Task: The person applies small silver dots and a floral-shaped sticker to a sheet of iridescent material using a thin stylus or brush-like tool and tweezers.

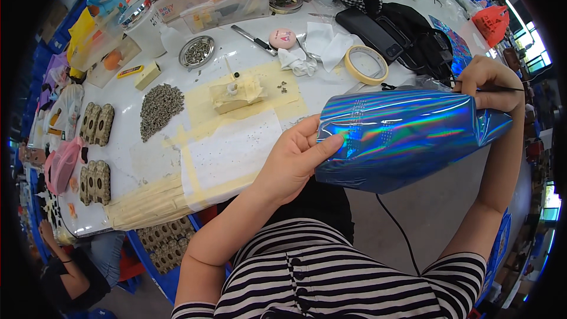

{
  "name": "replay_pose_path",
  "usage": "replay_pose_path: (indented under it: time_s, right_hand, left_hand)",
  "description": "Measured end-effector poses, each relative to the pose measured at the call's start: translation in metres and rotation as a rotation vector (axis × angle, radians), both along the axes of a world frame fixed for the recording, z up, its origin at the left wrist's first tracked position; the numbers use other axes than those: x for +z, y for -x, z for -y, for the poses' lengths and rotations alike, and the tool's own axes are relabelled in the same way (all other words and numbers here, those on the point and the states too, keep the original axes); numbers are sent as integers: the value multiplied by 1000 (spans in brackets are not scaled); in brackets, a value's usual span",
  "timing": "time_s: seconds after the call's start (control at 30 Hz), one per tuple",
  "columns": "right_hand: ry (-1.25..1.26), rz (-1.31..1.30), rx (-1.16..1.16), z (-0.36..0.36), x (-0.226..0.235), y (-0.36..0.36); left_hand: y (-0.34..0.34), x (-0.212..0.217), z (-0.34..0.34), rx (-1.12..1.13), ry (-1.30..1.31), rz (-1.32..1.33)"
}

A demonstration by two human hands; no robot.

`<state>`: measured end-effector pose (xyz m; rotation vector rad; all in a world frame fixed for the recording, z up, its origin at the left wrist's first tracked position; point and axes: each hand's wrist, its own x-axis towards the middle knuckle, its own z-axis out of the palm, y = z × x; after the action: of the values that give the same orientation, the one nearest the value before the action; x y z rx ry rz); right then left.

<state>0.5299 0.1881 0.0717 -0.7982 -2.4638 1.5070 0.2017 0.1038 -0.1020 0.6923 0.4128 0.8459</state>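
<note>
A shiny blue holographic bag is stretched between my hands, above my lap at the table's front edge. My left hand grips its left end, thumb on top near the rows of small print. At the bag's gathered right end, my right hand is closed with bent fingers. A thin dark rod or cord runs across the right palm; its kind cannot be made out. What the bag contains is hidden.
On the table lie a masking tape roll, a black phone, a heap of small metal parts, a taped block and camouflage-patterned pieces. A black cable hangs below the bag. Another person's arm is at lower left.
</note>
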Motion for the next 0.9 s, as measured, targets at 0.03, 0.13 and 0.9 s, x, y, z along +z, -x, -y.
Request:
replay_pose_path:
  time_s: [0.03,0.13,0.9]
  right_hand:
    - [9,83,-62,-1,4,1]
    - [8,214,-251,-1,13,7]
    - [-424,-71,223,42,-21,120]
  left_hand:
    - [0,0,2,14,4,-6]
    - [-2,0,6,118,-60,-36]
    - [108,7,105,169,-387,-147]
